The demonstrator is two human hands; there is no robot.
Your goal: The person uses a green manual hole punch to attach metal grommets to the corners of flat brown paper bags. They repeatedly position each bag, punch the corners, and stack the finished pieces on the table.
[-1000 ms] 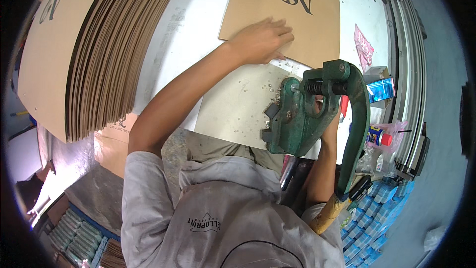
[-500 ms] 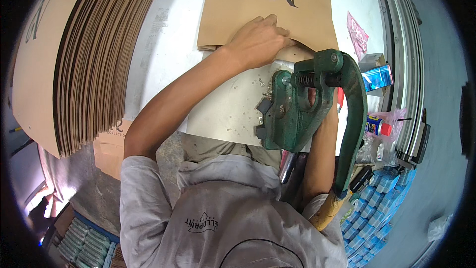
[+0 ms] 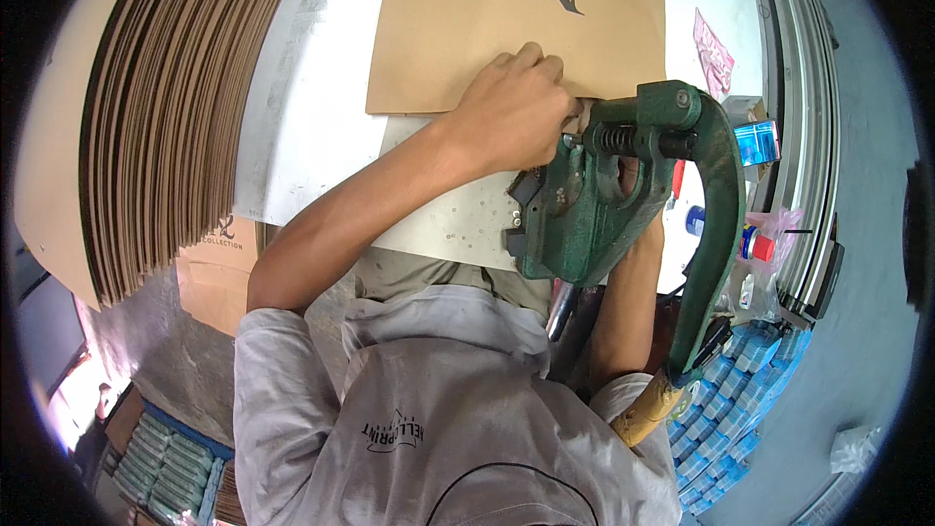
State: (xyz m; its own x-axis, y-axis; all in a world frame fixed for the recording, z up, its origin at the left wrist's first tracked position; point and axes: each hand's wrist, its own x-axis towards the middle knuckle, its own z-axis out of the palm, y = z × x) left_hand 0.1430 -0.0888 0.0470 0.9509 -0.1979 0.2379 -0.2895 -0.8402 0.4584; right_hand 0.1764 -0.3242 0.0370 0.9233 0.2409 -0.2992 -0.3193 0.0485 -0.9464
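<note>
Brown printed paper sheet [image 3: 458, 29] on the table: one, upper centre.
Green lever press [image 3: 623, 195]: one, right of centre.
Stacks of brown sheets [image 3: 185, 107]: one big stack, upper left.
Pink packet [image 3: 713, 51]: one, upper right.
Hands in view: one, the left hand [image 3: 511, 107].

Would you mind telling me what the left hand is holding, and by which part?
The left hand pinches the brown paper sheet at its near edge, beside the green press. The right hand is hidden.
</note>
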